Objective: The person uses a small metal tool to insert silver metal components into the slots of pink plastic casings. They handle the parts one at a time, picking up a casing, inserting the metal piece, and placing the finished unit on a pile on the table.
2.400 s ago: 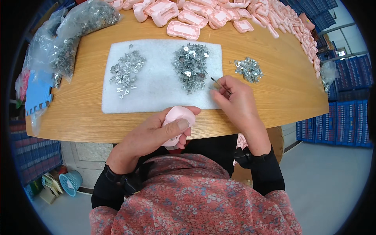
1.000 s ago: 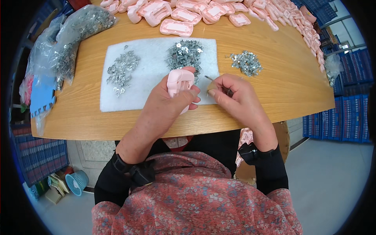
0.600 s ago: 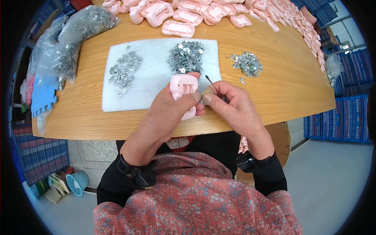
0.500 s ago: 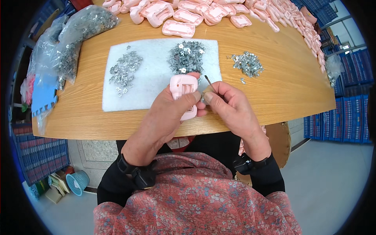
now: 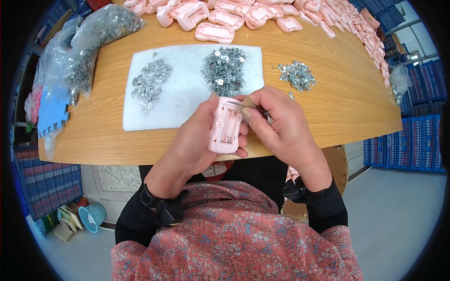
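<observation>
My left hand [image 5: 190, 133] grips a pink plastic shell [image 5: 218, 133] with an open battery compartment facing up, its fingers wrapped beneath and around the far side. A coil spring shows at the compartment's near end. In my right hand [image 5: 283, 119], a slim dark metal tool [image 5: 234, 103] with a tan wrapping is pinched between thumb and fingers. Its tip lies over the far end of the shell; whether it touches is too small to tell. Just beyond, a heap of small metal contact plates [image 5: 224, 70] rests on a white foam sheet [image 5: 185, 89].
Loose metal pieces [image 5: 152, 79] lie on the sheet's left, and another pile [image 5: 297, 76] sits on the wooden table [image 5: 337, 103] at right. Many pink shells [image 5: 214, 33] line the far edge. Clear bags of metal parts [image 5: 105, 28] stand far left, beside a blue foam mat [image 5: 51, 112].
The pink shell has turned and come slightly nearer, its compartment now more exposed. My right hand has swung the tool from pointing up and away to lying leftward over the shell's far end.
</observation>
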Tool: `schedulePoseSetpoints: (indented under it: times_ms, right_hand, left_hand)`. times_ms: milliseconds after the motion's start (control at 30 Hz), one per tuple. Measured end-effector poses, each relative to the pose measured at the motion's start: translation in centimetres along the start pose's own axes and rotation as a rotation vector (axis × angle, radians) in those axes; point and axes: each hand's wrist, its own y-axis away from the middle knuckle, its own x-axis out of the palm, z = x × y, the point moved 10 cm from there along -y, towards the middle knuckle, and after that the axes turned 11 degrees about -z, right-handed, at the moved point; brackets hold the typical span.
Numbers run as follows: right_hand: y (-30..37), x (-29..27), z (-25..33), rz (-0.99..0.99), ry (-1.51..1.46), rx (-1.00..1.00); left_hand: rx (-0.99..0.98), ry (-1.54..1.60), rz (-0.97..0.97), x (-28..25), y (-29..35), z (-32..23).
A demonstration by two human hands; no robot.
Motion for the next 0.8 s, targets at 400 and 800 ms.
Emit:
schedulePoseSetpoints:
  times_ms: [400, 800]
  right_hand:
    - [-0.1, 0.7, 0.7, 0.013, 0.186, -0.043]
    - [0.8, 0.8, -2.5, -0.03, -0.083, 0.28]
  left_hand:
    - [-0.072, -0.073, -0.084, -0.5, 0.0, 0.9]
    - [-0.151, -0.065, -0.046, 0.0, -0.3, 2.1]
